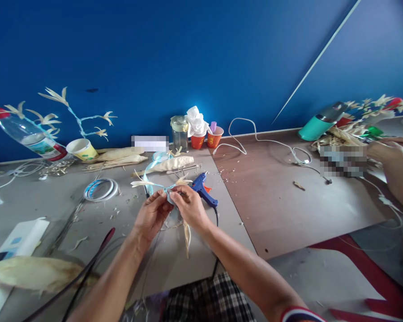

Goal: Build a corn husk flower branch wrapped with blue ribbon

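Observation:
In front of me, both hands pinch a husk-flower stem wrapped in light blue tape (159, 185). My left hand (152, 210) has its fingers closed at the lower left of the stem. From the other side my right hand (192, 206) grips the same spot, thumb and fingertips together, partly covering the blue wrapping. Pale husk petals (141, 183) spread from the stem's ends. A light blue ribbon (148, 172) curves behind the hands toward a tape roll (161, 156). Just right of my fingers lies a blue hot glue gun (204, 190). Dry husk strips (187, 239) hang below my right hand.
Corn husks (121, 156), a yellow paper cup (82, 150) and a plastic bottle (36, 138) stand back left. A white coil (101, 190) lies nearer. Red cups (215, 137) line the wall. Another person's hand (389, 156) works at right by a teal bottle (317, 125).

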`<state>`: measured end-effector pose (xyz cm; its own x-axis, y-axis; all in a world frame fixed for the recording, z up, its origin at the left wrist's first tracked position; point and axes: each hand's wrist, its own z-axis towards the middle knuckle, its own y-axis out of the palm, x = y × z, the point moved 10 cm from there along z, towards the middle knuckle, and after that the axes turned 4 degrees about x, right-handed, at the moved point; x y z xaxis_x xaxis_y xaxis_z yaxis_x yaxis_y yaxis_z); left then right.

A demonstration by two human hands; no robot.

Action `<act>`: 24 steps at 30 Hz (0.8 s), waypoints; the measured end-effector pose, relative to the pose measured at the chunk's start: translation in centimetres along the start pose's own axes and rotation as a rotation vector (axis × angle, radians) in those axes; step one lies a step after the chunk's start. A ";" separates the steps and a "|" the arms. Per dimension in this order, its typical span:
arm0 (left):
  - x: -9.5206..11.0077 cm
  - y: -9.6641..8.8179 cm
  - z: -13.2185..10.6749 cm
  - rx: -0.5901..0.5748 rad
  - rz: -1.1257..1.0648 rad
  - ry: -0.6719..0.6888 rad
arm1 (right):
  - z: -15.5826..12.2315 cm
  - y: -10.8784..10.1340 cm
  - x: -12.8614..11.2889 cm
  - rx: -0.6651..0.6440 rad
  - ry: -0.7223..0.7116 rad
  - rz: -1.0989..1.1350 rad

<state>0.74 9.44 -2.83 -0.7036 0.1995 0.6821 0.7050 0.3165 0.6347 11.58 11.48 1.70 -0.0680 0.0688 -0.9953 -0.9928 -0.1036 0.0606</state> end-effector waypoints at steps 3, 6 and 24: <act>-0.2 0.3 -0.2 0.001 0.024 -0.013 | 0.2 -0.1 0.2 -0.003 0.038 0.095; -0.4 0.3 -0.3 0.012 0.040 -0.029 | 0.4 0.0 0.3 -0.010 0.060 0.143; -0.4 0.5 -0.3 -0.019 0.044 -0.064 | 0.2 -0.2 -0.2 -0.018 0.074 0.088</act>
<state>1.40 9.26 -2.75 -0.6759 0.2718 0.6851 0.7364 0.2886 0.6120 11.81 11.65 1.87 -0.1468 -0.0145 -0.9891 -0.9813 -0.1240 0.1475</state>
